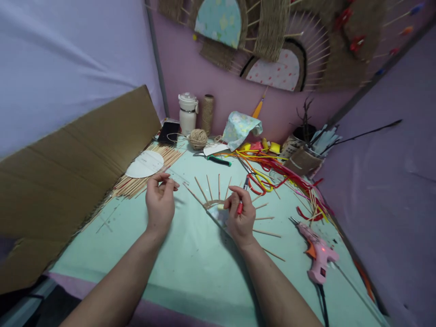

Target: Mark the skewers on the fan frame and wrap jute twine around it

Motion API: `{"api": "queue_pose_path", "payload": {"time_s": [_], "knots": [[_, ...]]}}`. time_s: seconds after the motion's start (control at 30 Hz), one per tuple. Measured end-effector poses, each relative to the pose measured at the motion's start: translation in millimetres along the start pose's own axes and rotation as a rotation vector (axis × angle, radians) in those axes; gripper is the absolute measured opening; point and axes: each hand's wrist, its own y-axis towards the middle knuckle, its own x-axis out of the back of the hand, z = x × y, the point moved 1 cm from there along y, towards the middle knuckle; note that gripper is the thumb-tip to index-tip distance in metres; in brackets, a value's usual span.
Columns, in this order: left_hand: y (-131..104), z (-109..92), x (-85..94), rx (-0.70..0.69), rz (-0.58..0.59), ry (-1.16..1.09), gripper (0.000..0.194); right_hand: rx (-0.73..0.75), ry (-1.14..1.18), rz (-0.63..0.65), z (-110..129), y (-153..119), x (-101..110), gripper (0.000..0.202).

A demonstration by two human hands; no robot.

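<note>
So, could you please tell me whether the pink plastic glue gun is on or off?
The glue gun looks on: a small red light glows on its body.

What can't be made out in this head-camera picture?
All in the head view:
- Part of the half-round piece: behind the right hand.
- Middle of the pen: behind those fingers.
- Anything thin in the left hand: too small, blurred.
- Cord end: past the bottom edge.
- Wall hangings' tops: past the top edge.

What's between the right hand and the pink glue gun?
Head view: outer ends of thin sticks fanned out beside the right hand, then bare tablecloth up to the glue gun.
</note>
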Motion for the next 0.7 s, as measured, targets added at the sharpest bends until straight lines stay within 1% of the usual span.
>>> {"api": "queue_pose_path", "payload": {"time_s": [0.13,0.23,0.27,0.33,0.43,0.53,0.6,0.7], "knots": [[1.8,4.7,-0.2,-0.064,-0.058,-0.083,0.017,0.115,-0.077,-0.041,1.6,1.0,7.8,0.023],[2.8,5.0,-1.0,-0.084,-0.069,-0.102,0.015,0.184,-0.164,0.028,0.9,0.4,8.6,0.021],[3.2,5.0,-1.2,-0.091,-0.071,-0.110,0.016,0.217,-0.206,0.082,1.4,-0.9,7.1,0.020],[4.3,5.4,-1.5,-0.103,-0.077,-0.117,0.016,0.318,-0.306,0.233,4.1,-6.4,0.9,0.017],[6.0,6.8,-2.2,-0.112,-0.086,-0.101,0.017,0.542,-0.396,0.503,10.2,-20.8,-13.8,0.020],[7.2,8.0,-3.1,-0.104,-0.090,-0.059,0.016,0.735,-0.411,0.698,14.5,-35.7,-27.5,0.020],[7.8,8.3,-3.6,-0.096,-0.093,-0.031,0.016,0.794,-0.421,0.754,15.9,-41.7,-32.3,0.018],[9.1,9.3,-3.9,-0.093,-0.095,-0.011,0.018,0.797,-0.443,0.758,18.2,-44.0,-32.1,0.015]]}}
